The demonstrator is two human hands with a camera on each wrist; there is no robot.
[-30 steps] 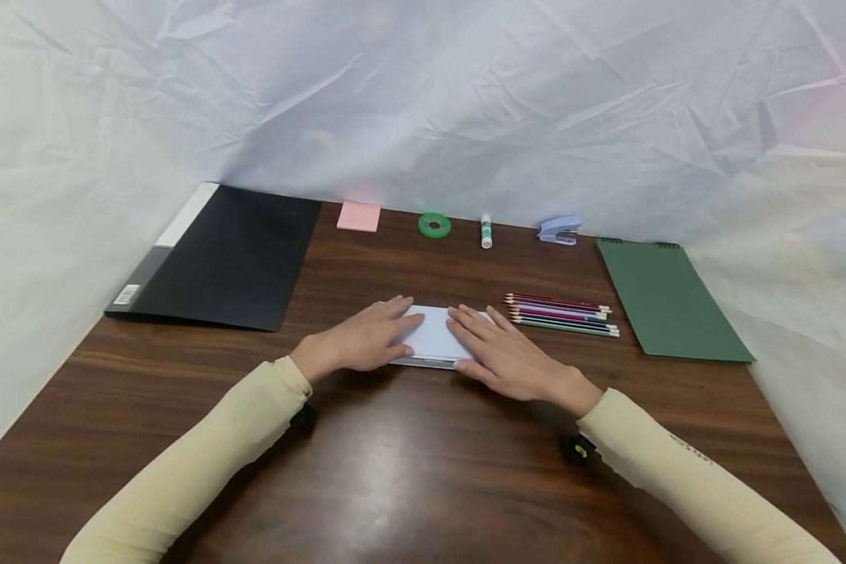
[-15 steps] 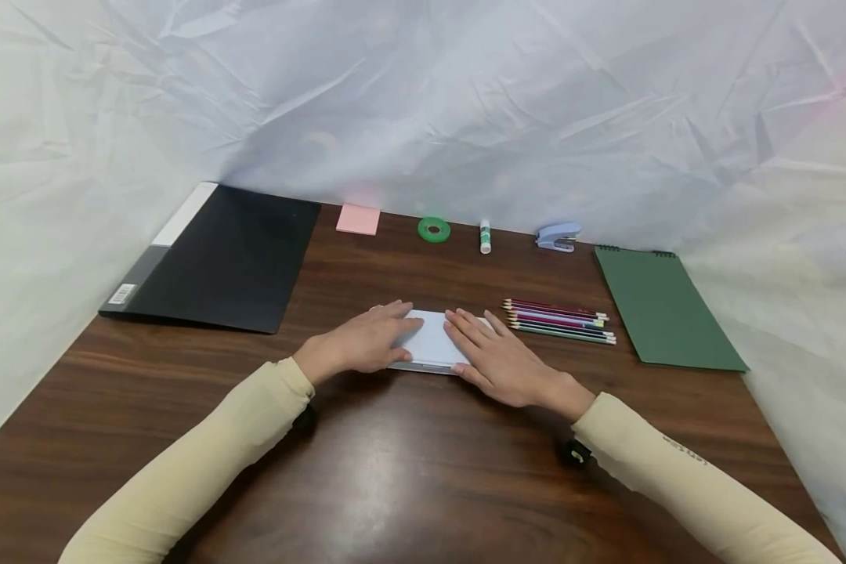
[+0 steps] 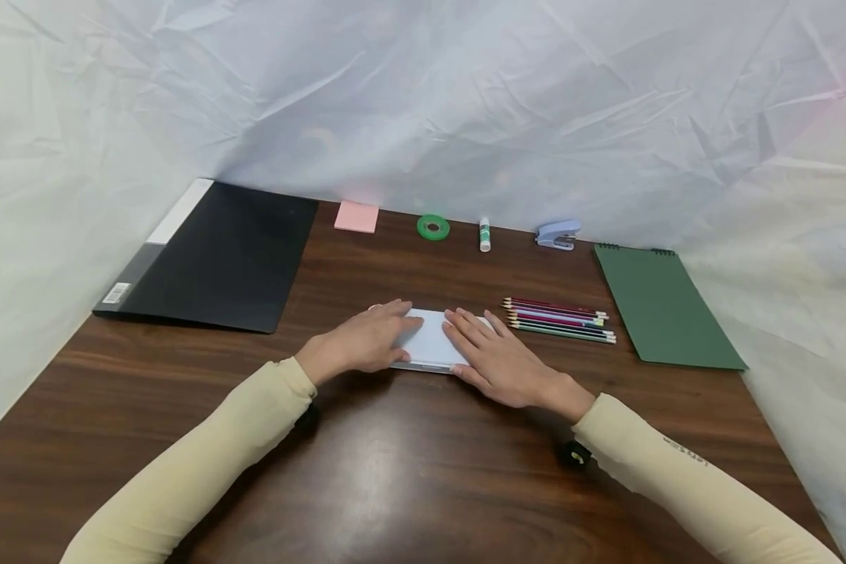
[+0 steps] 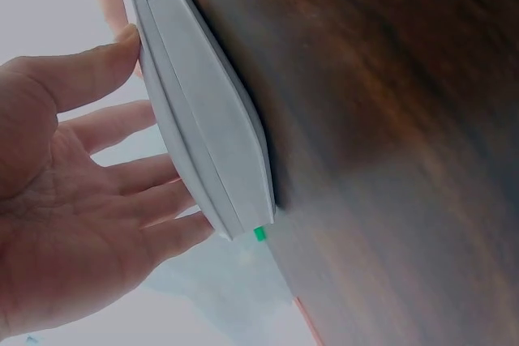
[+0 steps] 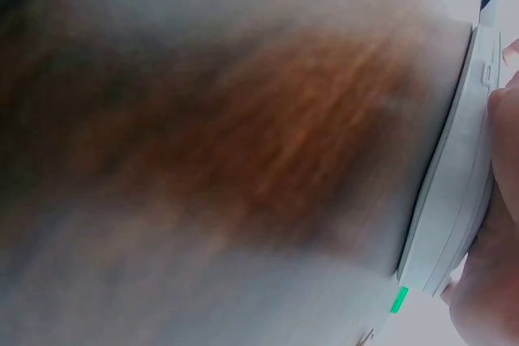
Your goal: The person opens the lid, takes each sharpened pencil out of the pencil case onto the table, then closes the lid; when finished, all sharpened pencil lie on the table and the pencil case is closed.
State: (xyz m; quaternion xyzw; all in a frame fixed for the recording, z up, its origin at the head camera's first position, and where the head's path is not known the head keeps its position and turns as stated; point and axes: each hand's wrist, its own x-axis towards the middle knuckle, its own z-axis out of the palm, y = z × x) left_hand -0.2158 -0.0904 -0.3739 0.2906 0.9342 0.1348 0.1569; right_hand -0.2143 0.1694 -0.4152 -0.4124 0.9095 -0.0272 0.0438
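Observation:
A flat, whitish lidded case (image 3: 432,338), shaped like a pencil case, lies crosswise on the brown table (image 3: 423,462). Its grey side (image 4: 207,107) shows a seam and a small clasp in the left wrist view. On the left part of the lid rests my left hand (image 3: 368,338), fingers extended and thumb at the front edge. My right hand (image 3: 511,360) lies on the right part in the same way. Both hands press flat on top; neither curls round the case. The right wrist view shows the case side (image 5: 454,176) and only part of that hand.
Several pencils (image 3: 560,320) lie right of the case, beside a green spiral notebook (image 3: 666,305). A black folder (image 3: 218,258) lies left. Along the back are pink sticky notes (image 3: 356,217), green tape (image 3: 433,227), a glue stick (image 3: 484,235) and a stapler (image 3: 558,234).
The head view has shifted slightly. Both hands stay on the case, and its lid's front edge seems to sit a little closer to the base than one second ago.

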